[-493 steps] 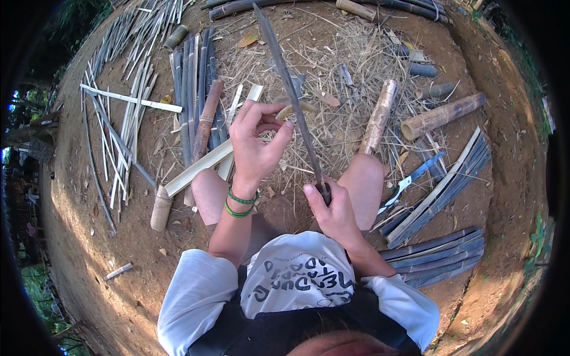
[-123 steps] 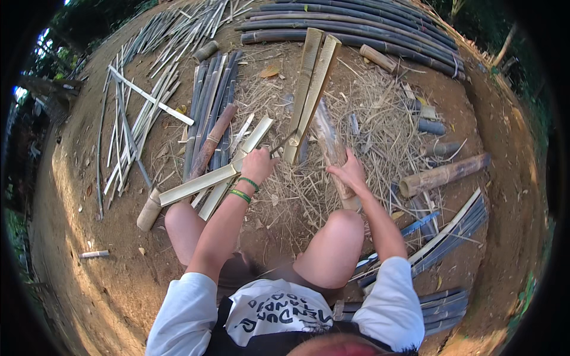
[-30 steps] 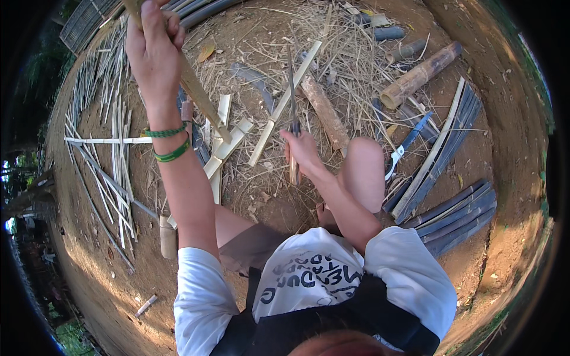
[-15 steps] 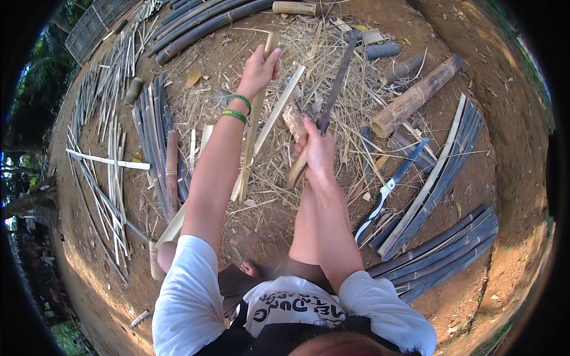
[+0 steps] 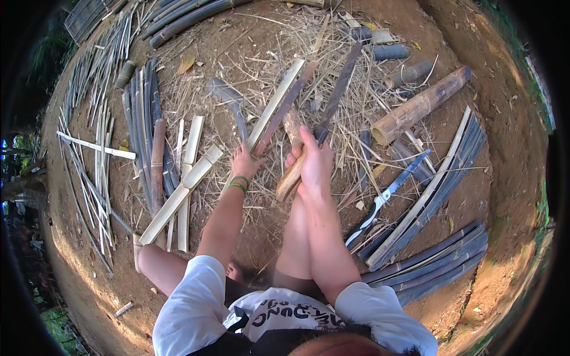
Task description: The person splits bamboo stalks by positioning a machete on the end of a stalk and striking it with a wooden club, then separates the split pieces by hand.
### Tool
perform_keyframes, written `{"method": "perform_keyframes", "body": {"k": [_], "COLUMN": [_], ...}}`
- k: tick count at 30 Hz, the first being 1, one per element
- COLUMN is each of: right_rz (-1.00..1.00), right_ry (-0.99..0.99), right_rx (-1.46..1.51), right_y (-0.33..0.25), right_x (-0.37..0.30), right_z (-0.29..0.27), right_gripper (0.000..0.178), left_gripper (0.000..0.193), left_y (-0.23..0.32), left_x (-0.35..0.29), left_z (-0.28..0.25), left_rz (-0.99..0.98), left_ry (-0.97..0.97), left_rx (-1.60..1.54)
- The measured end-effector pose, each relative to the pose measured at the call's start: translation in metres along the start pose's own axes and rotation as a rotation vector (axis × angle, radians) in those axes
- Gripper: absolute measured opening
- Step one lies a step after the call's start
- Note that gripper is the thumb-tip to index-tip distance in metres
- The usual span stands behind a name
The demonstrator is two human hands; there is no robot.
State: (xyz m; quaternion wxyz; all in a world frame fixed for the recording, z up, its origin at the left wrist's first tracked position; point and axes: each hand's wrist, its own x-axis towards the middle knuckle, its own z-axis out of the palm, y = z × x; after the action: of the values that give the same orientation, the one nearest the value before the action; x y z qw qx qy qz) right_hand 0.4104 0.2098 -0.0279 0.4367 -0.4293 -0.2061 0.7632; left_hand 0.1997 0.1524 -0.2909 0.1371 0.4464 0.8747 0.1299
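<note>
My right hand [image 5: 316,163] is wrapped round the wooden handle [image 5: 290,179] of a machete. Its long dark blade [image 5: 341,86] points away from me over the shavings. My left hand [image 5: 246,161], with green bands on its wrist, is low with fingers spread, over the near ends of a pale split bamboo strip [image 5: 278,102] and a reddish-brown strip [image 5: 291,107]. Whether it touches them is not clear. Just beyond those fingers lies a grey tool with a wide end [image 5: 225,94]. A short bamboo or wood block [image 5: 292,124] stands beside my right fist.
Pale split bamboo halves [image 5: 178,199] lie left of my left forearm, beside dark bamboo strips [image 5: 145,118]. To the right are a folding saw [image 5: 383,199], a thick bamboo section [image 5: 421,105] and bundles of dark split bamboo [image 5: 436,184]. Shavings [image 5: 267,77] litter the dirt.
My left hand has let go of the upright bamboo strip it held and come down toward me. The grey wide-ended tool now shows more fully. My right hand keeps the machete, nearly in place.
</note>
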Motion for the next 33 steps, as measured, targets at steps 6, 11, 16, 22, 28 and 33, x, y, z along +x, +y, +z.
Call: {"method": "perform_keyframes", "body": {"k": [6,11,16,22,28,33], "right_rz": [0.010,-0.055,-0.202,-0.412,-0.420,-0.523], "right_ry": [-0.041,-0.096,-0.093,-0.021,0.102,0.353], "right_rx": [-0.055,-0.110,-0.215,-0.289,-0.510,-1.186], "right_y": [0.006,0.007,-0.005,-0.056,-0.112,-0.027], "right_x": [-0.002,-0.016,-0.026,-0.046,-0.029,0.056], "right_z": [-0.001,0.009,-0.003,-0.018,-0.095,-0.229], "right_gripper": [0.028,0.025,0.027,0.033,0.028,0.046], "left_gripper": [0.073,0.061,0.060,0.053,0.037,0.035], "left_y": [0.022,0.001,0.024,0.012,0.007,0.022], "left_x": [0.005,0.012,0.016,0.011,-0.002,-0.034], "left_z": [-0.004,-0.007,-0.011,-0.040,-0.108,-0.140], "left_rz": [-0.024,0.018,-0.052,0.159,0.180,0.290], "left_ry": [0.202,0.146,0.135,0.333,0.155,0.141], "left_rx": [-0.040,-0.018,-0.089,-0.307,-0.787,-0.984]}}
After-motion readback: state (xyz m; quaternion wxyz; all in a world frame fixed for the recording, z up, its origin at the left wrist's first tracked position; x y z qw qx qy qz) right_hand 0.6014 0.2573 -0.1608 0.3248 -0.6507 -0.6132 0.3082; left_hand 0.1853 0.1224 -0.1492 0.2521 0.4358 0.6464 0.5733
